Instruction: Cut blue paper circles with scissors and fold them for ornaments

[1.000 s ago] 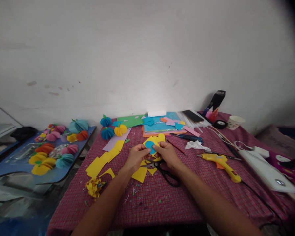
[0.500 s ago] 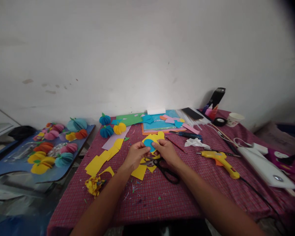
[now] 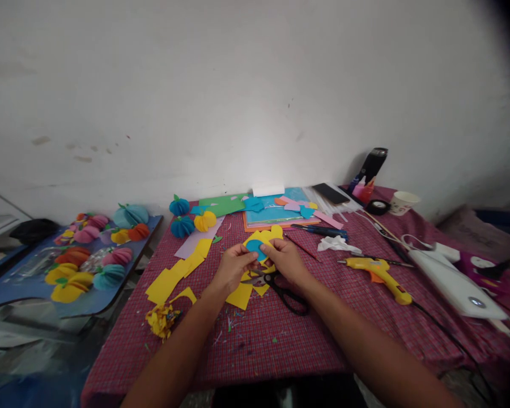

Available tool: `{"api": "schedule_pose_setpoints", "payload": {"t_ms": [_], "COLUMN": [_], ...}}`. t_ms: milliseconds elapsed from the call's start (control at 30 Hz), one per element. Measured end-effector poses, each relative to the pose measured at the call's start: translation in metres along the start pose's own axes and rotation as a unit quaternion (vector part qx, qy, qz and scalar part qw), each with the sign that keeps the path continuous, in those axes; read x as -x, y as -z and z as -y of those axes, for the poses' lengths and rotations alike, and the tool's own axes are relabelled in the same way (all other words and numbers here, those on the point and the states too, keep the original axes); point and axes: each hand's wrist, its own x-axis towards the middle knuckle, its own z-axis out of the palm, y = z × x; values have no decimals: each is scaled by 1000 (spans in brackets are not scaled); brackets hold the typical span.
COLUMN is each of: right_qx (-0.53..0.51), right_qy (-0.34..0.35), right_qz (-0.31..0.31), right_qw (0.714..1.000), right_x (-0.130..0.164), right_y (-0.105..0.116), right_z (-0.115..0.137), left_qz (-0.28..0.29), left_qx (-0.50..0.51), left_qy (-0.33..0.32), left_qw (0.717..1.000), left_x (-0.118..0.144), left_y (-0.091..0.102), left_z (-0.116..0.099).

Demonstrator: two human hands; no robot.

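Observation:
Between my two hands is a blue paper circle (image 3: 254, 247), held a little above the table. My left hand (image 3: 234, 265) pinches its left side between thumb and fingers. At its right edge, my right hand (image 3: 288, 260) is closed with the thumb on the paper. Yellow paper shows around the blue circle; whether it is held too, I cannot tell. Yellow paper circles (image 3: 276, 231) lie just beyond my hands. Black-handled scissors (image 3: 292, 300) rest under my right wrist, blades toward yellow paper scraps (image 3: 239, 296).
A yellow glue gun (image 3: 380, 270) lies at right with its cord, near a white power bank (image 3: 457, 283). Folded paper pumpkins (image 3: 182, 226) stand at back left; more cover a blue side table (image 3: 79, 303). A paper cup (image 3: 403, 202) and black bottle (image 3: 373, 164) stand at back right.
The view has shifted slightly. Both hands keep hold of the blue circle, which looks a little flatter and turned slightly; nothing else has visibly moved.

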Motion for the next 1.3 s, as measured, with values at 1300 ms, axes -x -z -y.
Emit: {"api": "schedule_pose_setpoints", "payload": {"t_ms": [1300], "right_qx": [10], "right_qy": [-15], "right_qz": [16], "right_qw": [1000], "right_x": [-1], "right_y": [-3], "right_z": [-3], "left_qz": [-23], "left_qx": [-21], "left_qy": [4], "left_qw": [999], "left_x": [-3], "left_y": [3], "left_z": [1]}}
